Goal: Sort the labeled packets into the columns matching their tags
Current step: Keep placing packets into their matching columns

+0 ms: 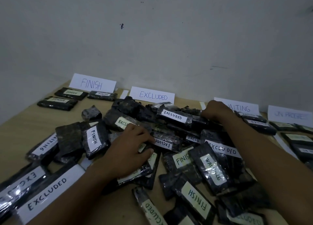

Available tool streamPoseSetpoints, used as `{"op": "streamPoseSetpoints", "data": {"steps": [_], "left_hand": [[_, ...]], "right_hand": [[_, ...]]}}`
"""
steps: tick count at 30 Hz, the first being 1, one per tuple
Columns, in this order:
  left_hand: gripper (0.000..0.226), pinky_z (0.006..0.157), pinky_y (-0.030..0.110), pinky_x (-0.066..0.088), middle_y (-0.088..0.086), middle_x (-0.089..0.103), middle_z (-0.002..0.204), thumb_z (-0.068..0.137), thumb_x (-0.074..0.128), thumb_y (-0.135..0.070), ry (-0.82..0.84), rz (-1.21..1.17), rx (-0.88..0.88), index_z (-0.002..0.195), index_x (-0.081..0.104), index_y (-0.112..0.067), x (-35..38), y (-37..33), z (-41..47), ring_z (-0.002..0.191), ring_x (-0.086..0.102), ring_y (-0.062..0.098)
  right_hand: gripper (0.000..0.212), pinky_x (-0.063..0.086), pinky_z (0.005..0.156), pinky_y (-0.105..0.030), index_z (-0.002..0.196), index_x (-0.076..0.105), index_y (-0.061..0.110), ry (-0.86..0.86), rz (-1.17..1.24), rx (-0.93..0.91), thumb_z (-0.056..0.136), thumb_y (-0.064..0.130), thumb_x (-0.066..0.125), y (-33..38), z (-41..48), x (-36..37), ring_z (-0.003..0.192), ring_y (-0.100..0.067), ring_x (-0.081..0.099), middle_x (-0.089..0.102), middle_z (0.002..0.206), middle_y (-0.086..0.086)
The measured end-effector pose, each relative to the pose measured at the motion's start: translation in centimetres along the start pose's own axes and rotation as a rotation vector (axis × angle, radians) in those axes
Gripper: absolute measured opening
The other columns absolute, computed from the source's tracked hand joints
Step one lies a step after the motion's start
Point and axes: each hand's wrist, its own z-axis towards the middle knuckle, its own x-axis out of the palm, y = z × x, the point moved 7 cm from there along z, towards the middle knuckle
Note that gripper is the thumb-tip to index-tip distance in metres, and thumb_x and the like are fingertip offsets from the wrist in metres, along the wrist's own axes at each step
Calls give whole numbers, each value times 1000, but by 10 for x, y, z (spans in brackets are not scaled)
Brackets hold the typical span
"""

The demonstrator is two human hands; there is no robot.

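A heap of several black plastic-wrapped packets with white tags covers the middle of the wooden table (20, 130). My left hand (128, 150) rests palm down on the heap, fingertips touching a packet tagged EXCLUDED (162, 142). My right hand (216, 112) reaches farther back and grips the right end of another EXCLUDED packet (174, 117) near the EXCLUDED sign (152, 95). A FINISH packet (95, 140) lies left of my left hand. A WAITING packet (212, 169) lies under my right forearm.
Paper signs stand against the white wall: FINISH (92, 83), WAITING (240, 107), partly hidden by my right hand, and a faint sign (290, 115) at far right. Three packets lie by the FINISH sign, several by the two right signs. White strips (124, 94) mark column borders.
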Motion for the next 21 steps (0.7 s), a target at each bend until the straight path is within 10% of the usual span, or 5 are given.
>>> {"op": "streamPoseSetpoints", "data": {"steps": [15, 21], "left_hand": [[17, 88, 22, 42, -19, 49, 107, 90, 62, -35, 26, -167, -19, 107, 62, -36, -17, -6, -1, 105, 43, -2], [18, 82, 14, 43, -20, 49, 110, 88, 64, -36, -101, -250, -124, 106, 65, -36, -61, 12, -7, 105, 49, -1]], "right_hand": [[20, 46, 63, -31, 80, 52, 4, -198, 359, 98, 76, 14, 69, -3, -4, -13, 71, -26, 57, 59, 84, -14], [29, 43, 65, -26, 103, 51, 16, -449, 572, -272, 78, 7, 62, 82, -37, -62, 82, -23, 54, 56, 95, -4]]}}
